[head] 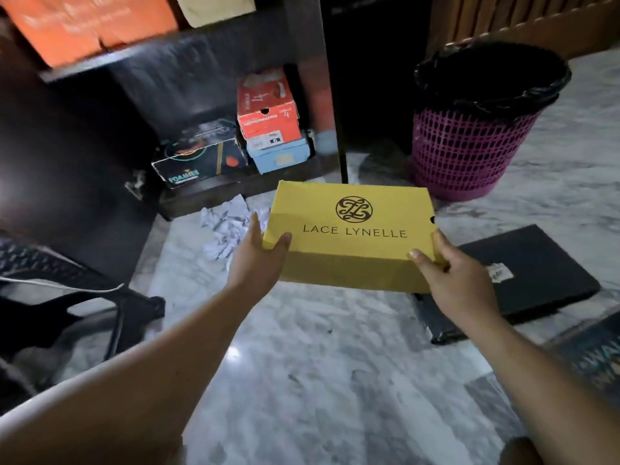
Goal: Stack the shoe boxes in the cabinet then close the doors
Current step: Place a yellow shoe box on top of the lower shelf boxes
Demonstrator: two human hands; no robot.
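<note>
Above the marble floor (302, 347), just near of the open cabinet (201, 62), the yellow shoe box (352, 236) is hanging level between both hands, lid up with its printed logo facing the camera. The left hand (258, 256) is gripping the box's left end, thumb lying on the lid edge and fingers wrapping the side; the right hand (449, 273) is clasping the right near corner the same way, thumb on top. The box is touching nothing else and is not yet inside the cabinet.

Farther in, on the cabinet's bottom shelf, three boxes are already sitting: a dark box (198, 162) at the left, and at the right a red box (266, 109) stacked on a light blue box (280, 156). An orange box (84, 25) is showing on the shelf above. So the stacking looks partly done, with this yellow one being carried in.

To the right on the floor, a flat black box (536, 276) is lying near the right hand, probably still to be put away. The doors seem yet to be closed.

Around these, crumpled paper (224, 226) is lying before the cabinet, and a pink basket (469, 146) with a black liner is standing at the far right.
</note>
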